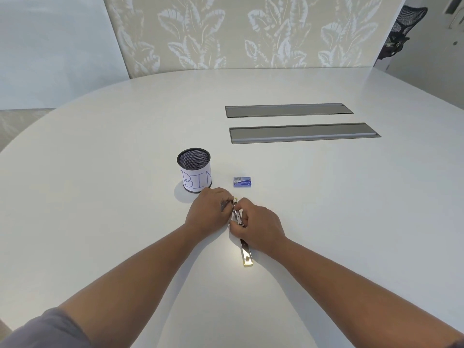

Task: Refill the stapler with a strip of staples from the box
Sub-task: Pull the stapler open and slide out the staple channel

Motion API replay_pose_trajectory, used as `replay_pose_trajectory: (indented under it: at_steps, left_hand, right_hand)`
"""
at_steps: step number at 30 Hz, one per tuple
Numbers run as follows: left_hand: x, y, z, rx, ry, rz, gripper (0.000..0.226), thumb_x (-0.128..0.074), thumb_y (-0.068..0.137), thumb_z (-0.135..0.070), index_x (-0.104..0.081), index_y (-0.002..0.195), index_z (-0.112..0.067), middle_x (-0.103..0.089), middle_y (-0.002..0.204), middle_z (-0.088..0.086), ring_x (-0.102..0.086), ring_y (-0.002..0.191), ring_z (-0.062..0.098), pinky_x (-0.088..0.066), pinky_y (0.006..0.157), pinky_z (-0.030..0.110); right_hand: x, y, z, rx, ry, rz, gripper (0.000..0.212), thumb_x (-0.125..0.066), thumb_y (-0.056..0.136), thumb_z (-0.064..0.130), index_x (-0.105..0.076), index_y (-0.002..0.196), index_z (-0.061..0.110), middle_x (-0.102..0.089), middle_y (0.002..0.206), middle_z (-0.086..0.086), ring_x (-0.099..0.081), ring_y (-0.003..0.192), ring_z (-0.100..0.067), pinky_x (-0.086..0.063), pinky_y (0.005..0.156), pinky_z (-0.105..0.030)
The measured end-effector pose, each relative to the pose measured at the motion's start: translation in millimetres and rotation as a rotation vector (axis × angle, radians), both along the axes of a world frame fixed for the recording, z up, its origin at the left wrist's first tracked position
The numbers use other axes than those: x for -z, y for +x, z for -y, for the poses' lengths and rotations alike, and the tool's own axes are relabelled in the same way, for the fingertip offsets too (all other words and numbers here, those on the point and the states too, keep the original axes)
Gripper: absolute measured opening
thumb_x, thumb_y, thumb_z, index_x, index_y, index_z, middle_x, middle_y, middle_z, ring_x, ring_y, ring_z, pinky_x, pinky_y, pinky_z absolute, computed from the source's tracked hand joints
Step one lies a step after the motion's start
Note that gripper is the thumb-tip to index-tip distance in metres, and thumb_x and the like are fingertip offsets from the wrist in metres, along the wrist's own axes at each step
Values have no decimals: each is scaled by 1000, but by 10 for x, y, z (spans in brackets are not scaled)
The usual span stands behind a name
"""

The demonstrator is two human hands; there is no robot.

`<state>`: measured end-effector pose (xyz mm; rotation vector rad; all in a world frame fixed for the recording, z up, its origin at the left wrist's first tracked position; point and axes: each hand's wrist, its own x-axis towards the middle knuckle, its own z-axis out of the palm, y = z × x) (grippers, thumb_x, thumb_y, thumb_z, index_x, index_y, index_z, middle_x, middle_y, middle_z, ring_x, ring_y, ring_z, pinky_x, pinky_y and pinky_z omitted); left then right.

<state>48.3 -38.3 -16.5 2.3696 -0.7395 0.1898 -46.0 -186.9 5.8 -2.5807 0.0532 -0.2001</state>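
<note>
We see a broad white table [100, 197] with a rounded edge, backed by a wall panel [251, 31] printed with pale leaves. Two long grey recessed cable trays [301, 133] sit in the tabletop on the far right, one behind the other. Closer in stands a black mesh pen cup [193, 169] wrapped in white paper with "BIN" handwritten in blue.

Our two bare forearms reach in from the bottom edge and meet just in front of the cup. The left hand [207, 214] has its fingers curled, pinching the far end of the stapler [241, 232]. The right hand [258, 227] curls thumb and fingers around the stapler's middle section. The stapler is opened out flat in a long line on the table, its metal channel showing between our hands and its near end gleaming below the right wrist.

The small blue staple box [242, 182] lies closed on the table just beyond the hands, right of the cup, untouched.
</note>
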Motion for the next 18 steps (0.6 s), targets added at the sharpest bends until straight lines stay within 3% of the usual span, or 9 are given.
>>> replay_pose_trajectory:
  at_steps: [6,14,18]
  left_hand:
    - [-12,-10,3,-14,34,-1,17,-63,88,-23,-75,99,-27,-72,106,-16,-54,97,15,-44,87,27]
    - [-40,-42,4,-29,46,-16,19,-61,89,-25,-75,102,-28,-71,109,-18,-48,96,12,-43,85,26]
    - [-35,-37,7,-25,48,-12,17,-63,90,-29,-75,101,-29,-71,108,-18,-51,97,13,-44,84,26]
  right_hand:
    - [18,-5,-17,-9,14,114,22,-63,81,39,-52,99,31,-52,103,13,-56,81,-11,-51,66,-33]
    - [53,-46,-1,-59,74,143,26,-68,83,32,-43,89,26,-52,77,10,-47,71,-14,-49,65,-37]
    - [53,-60,5,-87,101,152,32,-71,83,31,-45,101,31,-55,78,9,-49,74,-13,-48,67,-34]
